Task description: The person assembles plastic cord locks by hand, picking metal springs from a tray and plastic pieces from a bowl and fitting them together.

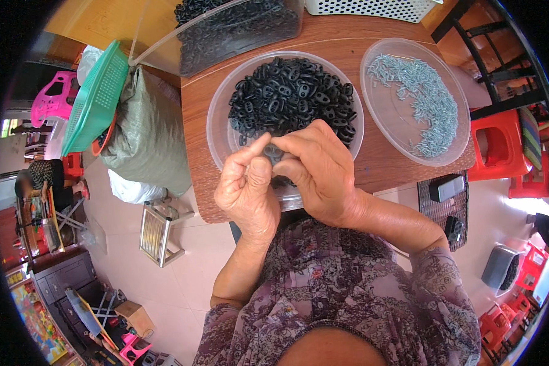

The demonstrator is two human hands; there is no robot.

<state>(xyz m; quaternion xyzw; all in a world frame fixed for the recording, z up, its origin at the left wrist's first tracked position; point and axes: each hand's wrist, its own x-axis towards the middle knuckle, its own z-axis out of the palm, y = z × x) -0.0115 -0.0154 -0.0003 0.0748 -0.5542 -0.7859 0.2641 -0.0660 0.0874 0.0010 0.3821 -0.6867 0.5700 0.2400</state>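
Observation:
My two hands meet above the near edge of a clear round tub (215,141) heaped with small black plastic pieces (287,97), oval with two holes. One small dark piece (273,152) like those shows between my fingertips. My right hand (323,174) pinches it between thumb and index finger. My left hand (248,192) is closed beside it, its thumb and index fingertips up against the piece; whether those fingers also hold something small is hidden. On the right, a round clear lid (402,131) carries many thin pale-blue metal pins or screws (430,91).
A clear bin (244,36) of more black pieces and a white perforated basket (372,8) sit along the wooden table's (195,131) far side. Left stand a grey-green sack (149,128), a green basket (94,100) and a metal stool (160,235). Red stools (497,143) are right. Another person (43,180) sits far left.

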